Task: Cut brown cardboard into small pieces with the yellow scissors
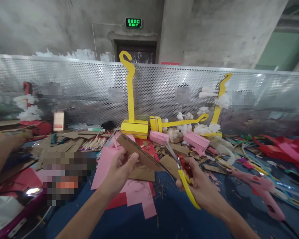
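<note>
Left hand pinches a long, flat, brown cardboard strip, with the thumb on the near side and the other fingers partly hidden. Right hand curls around some metal scissors with yellow and red handles. The blades point up and to the left, past the strip's right end. It is too blurry to tell if they are parted or touch the strip.

The strip is held up at a slant, high on the left and low on the right. It is between the hands, nearer the left one. Its long top edge looks rough.

There is a gap between the two hands, and blue tabletop shows between the arms. Under the left hand, light pink paper sheets with straight edges lie over some red paper.

Things crowd the far side. A yellow paper box with a tall hooked stick stands just behind the strip. Two small pink paper blocks lie behind the scissors. At the right, apart from the right hand, lies a pink glue gun. Another person's arm reaches in at the far left. A silver metal fence with little holes runs along the back.
</note>
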The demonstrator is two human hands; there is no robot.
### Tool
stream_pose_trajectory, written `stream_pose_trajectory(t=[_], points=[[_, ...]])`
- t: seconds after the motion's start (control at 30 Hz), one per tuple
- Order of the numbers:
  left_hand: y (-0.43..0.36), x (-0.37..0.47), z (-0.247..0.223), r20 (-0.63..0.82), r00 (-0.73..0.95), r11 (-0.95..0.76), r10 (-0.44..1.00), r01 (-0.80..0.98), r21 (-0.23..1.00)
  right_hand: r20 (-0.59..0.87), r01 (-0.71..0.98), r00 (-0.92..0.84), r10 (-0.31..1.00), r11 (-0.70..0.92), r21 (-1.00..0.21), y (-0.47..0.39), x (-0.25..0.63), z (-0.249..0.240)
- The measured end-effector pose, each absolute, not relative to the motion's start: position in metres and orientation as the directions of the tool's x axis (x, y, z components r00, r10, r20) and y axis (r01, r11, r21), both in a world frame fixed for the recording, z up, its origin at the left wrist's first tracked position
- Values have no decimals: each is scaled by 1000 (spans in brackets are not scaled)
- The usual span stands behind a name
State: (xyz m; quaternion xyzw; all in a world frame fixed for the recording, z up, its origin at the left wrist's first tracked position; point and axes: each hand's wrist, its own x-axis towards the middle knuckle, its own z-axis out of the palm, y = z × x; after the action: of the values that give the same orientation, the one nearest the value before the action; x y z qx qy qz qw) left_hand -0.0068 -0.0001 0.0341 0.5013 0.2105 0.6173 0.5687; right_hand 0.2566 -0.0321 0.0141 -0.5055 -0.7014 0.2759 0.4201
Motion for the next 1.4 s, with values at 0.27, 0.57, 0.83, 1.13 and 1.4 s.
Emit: stream_pose_trajectory(t=[0.27,0.57,0.83,1.13,1.4], points=[[9,-13,36,349,17,-280,937,-561,779,292,685,-185,938,336,-647,-34,251,2],[9,-14,40,378,-13,-325,926,-542,775,309,740,-103,945,280,-612,-35,247,9],[6,-15,46,386,-26,-343,922,-513,787,320,765,-51,946,242,-597,-35,244,10],[6,-14,43,396,4,-342,918,-498,797,315,729,-62,947,259,-634,-34,241,13],[6,-17,42,399,33,-329,916,-506,797,345,648,-163,924,364,-669,-30,247,1]])
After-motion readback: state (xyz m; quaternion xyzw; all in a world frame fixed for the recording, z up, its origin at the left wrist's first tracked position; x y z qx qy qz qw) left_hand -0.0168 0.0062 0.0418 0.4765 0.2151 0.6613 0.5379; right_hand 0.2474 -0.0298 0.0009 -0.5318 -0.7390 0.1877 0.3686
